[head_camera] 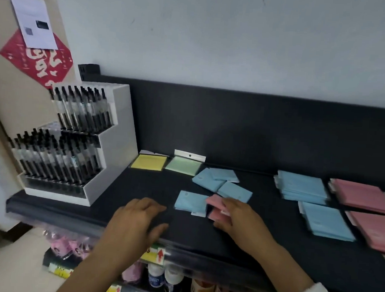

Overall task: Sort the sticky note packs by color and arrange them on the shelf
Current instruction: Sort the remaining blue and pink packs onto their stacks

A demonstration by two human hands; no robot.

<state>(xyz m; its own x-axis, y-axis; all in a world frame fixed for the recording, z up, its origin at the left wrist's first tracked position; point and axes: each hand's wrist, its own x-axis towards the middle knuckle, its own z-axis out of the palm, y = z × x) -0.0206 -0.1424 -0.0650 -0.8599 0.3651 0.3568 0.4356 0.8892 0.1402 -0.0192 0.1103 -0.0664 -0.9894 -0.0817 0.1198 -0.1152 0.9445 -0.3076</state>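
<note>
Black shelf [227, 227] across mid frame; sorted blue stacks [304, 186] and pink stacks [364, 197] at right. Mid-sort. Right hand [239, 216], fingers closed on pink packs [216, 207], centre frame, long axis tilted toward upper left. Left hand [135, 219] flat, fingers open, empty. Next, probably: carry right to pink stacks, squared.
</note>
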